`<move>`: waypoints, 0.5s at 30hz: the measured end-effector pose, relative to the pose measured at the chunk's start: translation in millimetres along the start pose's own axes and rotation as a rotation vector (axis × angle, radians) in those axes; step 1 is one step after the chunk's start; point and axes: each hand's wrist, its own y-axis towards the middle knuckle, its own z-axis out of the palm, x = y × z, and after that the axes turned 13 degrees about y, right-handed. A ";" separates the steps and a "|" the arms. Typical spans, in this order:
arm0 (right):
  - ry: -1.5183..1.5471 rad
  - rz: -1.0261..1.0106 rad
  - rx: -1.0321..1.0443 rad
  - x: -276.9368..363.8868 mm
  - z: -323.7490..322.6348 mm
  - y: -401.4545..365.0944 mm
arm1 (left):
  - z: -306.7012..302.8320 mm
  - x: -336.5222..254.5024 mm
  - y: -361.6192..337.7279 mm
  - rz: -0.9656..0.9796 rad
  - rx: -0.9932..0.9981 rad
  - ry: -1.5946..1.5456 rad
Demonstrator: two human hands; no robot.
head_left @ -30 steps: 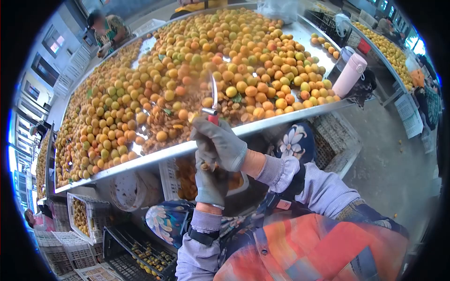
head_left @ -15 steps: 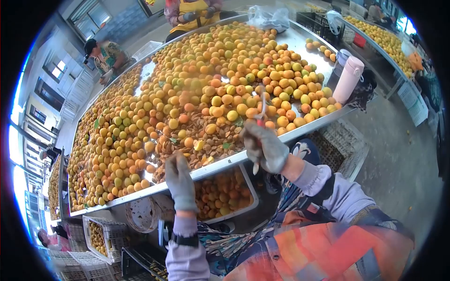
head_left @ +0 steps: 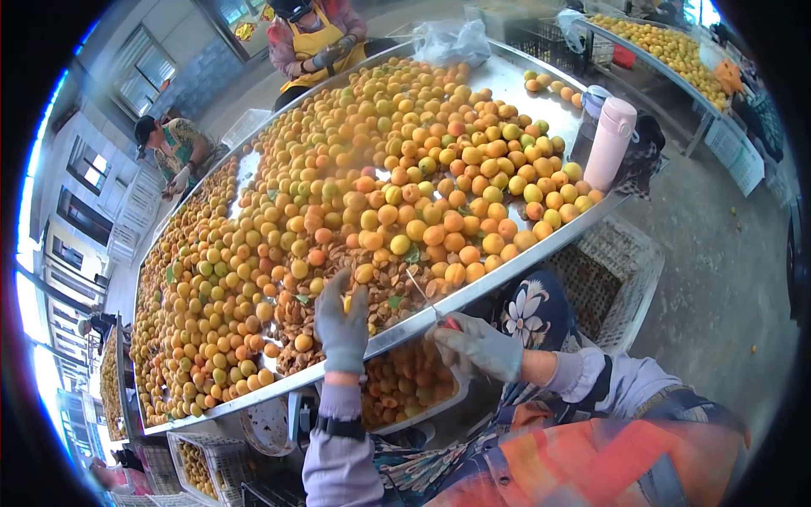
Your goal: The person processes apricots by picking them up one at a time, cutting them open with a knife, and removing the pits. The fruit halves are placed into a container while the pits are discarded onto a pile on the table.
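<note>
Apricots (head_left: 279, 211) cover a metal-rimmed table (head_left: 405, 332). Along its near edge lies a patch of brown pits and scraps (head_left: 397, 283) with leaves among them. Over this patch my gloved left hand (head_left: 342, 325) reaches with fingers apart, around a split yellow apricot piece (head_left: 347, 302) that shows in the gap. A whole apricot (head_left: 364, 273) sits by its fingertips. My gloved right hand (head_left: 480, 345) is closed on a small knife (head_left: 420, 289), its thin blade pointing up and left over the table rim. Red of the handle shows at the fingers.
A crate of apricots (head_left: 410, 384) stands under the table, with a white crate (head_left: 621, 279) to the right. A pink bottle (head_left: 610, 145) and a plastic bag (head_left: 452, 44) stand on the table. Two people (head_left: 317, 42) (head_left: 177, 152) are at its far sides.
My left hand has opened over the scraps. My right hand has lowered toward the rim, the knife still in it. The whole view has shifted.
</note>
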 end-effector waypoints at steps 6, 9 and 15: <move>0.080 -0.074 0.003 17.3 -18.2 -24.4 | 63.0 -19.4 71.5 -0.017 -0.094 0.133; 0.059 -0.042 -0.003 14.3 -30.7 -25.1 | 71.9 -25.7 93.9 0.009 -0.122 0.219; 0.089 0.020 0.045 24.5 -32.7 -20.6 | 97.9 -1.9 144.2 -0.218 0.266 0.338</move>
